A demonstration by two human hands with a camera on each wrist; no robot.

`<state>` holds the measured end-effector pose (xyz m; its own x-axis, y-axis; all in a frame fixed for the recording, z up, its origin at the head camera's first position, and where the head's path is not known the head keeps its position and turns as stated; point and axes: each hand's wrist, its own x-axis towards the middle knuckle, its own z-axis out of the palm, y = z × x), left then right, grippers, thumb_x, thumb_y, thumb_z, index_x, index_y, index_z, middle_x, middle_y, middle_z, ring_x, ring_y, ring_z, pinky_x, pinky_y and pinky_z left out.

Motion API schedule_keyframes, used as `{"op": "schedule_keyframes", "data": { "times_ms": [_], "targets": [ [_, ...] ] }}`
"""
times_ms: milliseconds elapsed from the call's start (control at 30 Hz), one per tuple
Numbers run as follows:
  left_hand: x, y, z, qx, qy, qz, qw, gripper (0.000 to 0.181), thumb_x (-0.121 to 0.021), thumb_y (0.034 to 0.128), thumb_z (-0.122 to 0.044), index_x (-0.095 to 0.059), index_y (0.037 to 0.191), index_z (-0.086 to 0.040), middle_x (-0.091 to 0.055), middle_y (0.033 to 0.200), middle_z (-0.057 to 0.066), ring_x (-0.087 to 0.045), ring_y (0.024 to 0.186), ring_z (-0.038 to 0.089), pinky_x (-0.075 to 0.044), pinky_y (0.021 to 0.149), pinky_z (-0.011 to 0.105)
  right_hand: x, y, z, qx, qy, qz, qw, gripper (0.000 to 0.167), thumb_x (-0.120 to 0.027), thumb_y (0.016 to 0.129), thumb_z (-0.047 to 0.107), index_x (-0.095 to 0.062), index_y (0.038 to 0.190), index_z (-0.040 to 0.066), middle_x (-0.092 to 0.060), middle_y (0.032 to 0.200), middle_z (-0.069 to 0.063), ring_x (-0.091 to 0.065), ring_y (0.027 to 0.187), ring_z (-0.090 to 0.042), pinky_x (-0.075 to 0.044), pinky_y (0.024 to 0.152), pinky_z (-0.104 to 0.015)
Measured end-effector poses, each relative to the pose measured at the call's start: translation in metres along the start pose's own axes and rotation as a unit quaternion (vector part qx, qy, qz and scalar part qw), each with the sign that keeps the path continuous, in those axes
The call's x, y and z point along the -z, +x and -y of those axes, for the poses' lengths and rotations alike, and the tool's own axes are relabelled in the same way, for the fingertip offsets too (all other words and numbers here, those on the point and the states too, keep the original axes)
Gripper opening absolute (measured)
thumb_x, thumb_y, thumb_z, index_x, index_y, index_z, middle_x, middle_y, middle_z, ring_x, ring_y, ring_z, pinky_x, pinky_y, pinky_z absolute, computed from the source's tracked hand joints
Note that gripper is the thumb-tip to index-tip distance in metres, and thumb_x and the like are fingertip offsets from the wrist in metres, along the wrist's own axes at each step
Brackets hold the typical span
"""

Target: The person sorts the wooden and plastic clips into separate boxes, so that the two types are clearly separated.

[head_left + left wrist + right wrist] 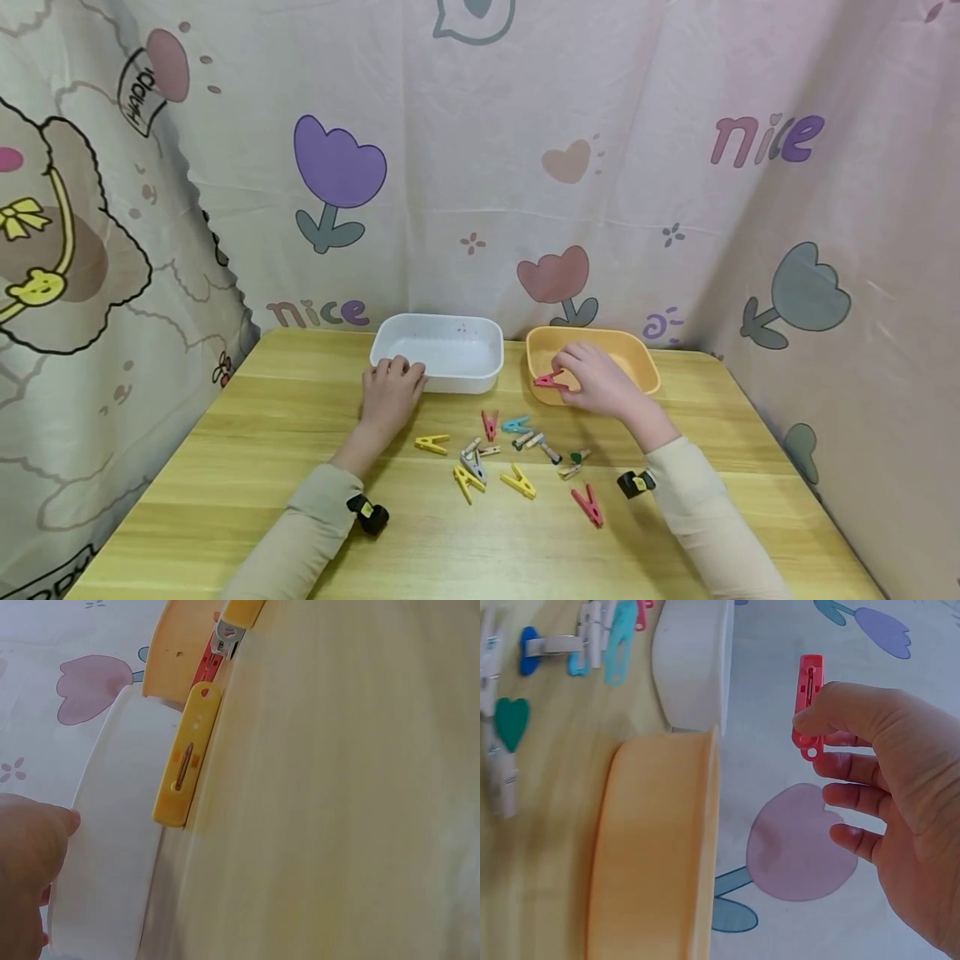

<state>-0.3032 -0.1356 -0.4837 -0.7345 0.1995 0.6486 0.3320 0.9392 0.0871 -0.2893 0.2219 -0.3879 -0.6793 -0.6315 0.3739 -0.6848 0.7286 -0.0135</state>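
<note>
My right hand [597, 380] pinches a red clothespin [808, 705] between thumb and forefinger, over the orange basin [643, 383]. The other fingers are loosely bent below it in the right wrist view. At the near left corner of the white basin [491, 358], my left hand [390, 392] grips the rim, thumb outside and fingertips over the edge. Nearest to it on the table lies a yellow clothespin [431, 444]. More clothespins lie in front of the basins: a red one [490, 425], a blue one [516, 424] and several small wooden ones [534, 441].
Closer on the wooden table [420, 550] are two yellow clothespins [519, 481], a grey one [474, 463] and another red one [588, 505]. A small clip with a green heart [512, 724] lies near the orange basin. A printed curtain [465, 150] hangs behind the table.
</note>
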Motion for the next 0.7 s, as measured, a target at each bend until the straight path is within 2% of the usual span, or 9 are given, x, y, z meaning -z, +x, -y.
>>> {"op": "schedule_keyframes", "data": {
  "times_ms": [167,467,700],
  "targets": [
    [0.001,0.001,-0.003,0.011,0.001,-0.001,0.9999,0.017,-0.067,0.0913,-0.032,-0.066,0.100,-0.017,-0.060,0.094,0.011,-0.055,0.091,0.034,-0.043,0.080,0.052,0.002,0.017,0.001,0.001,-0.005,0.001,1.0000,0.029,-0.077,0.074,0.017,-0.060,0.097,0.014,-0.058,0.100,-0.001,-0.053,0.097,-0.023,-0.045,0.082,-0.042],
    [0.002,0.001,-0.006,0.021,0.003,0.002,0.9998,0.018,-0.068,0.0907,-0.032,-0.065,0.098,-0.015,-0.059,0.094,0.011,-0.054,0.090,0.034,-0.042,0.080,0.050,0.001,0.052,0.004,-0.009,-0.002,0.029,0.9995,0.026,-0.076,0.078,0.019,-0.061,0.098,0.014,-0.059,0.100,-0.004,-0.048,0.096,-0.022,-0.037,0.078,-0.035],
    [0.002,0.000,-0.007,0.021,0.006,0.005,0.9997,0.019,-0.069,0.0903,-0.032,-0.065,0.098,-0.015,-0.060,0.094,0.012,-0.054,0.090,0.033,-0.043,0.080,0.050,-0.005,0.074,0.006,-0.020,0.010,0.040,0.9990,0.023,-0.074,0.080,0.020,-0.061,0.099,0.013,-0.058,0.100,-0.003,-0.048,0.100,-0.023,-0.040,0.087,-0.041]
  ]
}}
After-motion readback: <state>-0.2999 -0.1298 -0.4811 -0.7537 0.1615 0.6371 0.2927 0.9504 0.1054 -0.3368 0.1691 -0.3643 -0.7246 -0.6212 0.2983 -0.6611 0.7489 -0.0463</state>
